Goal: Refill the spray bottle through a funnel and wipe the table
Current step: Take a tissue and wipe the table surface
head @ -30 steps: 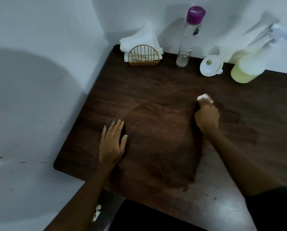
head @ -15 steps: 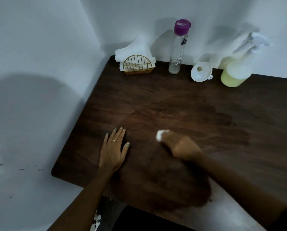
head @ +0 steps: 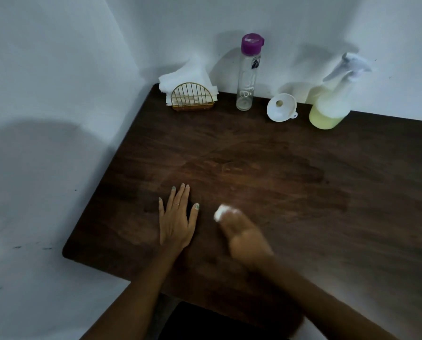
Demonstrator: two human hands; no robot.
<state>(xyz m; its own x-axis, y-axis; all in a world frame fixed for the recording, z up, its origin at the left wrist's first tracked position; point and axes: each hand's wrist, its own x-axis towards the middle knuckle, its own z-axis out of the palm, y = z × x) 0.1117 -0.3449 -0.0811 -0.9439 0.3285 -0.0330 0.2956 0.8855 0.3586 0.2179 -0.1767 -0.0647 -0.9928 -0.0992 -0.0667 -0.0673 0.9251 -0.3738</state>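
The dark wooden table [head: 266,148] fills the view. My right hand [head: 244,238], blurred by motion, grips a small wad of white tissue [head: 221,212] and presses it on the tabletop near the front middle. Just left of it, my left hand [head: 176,219] lies flat on the table with its fingers straight. The spray bottle [head: 331,101] with pale yellow liquid and a white trigger head stands at the back right by the wall. A white funnel [head: 281,107] lies on the table beside it.
A clear bottle with a purple cap [head: 248,74] stands at the back against the wall. A gold wire holder with white napkins [head: 191,93] sits in the back left corner. White walls close the table's back and left sides. A damp patch darkens the middle.
My right hand swept the tissue from the table's middle back toward the front and left, close to my left hand. The left hand stayed flat in place. The camera view shifted.
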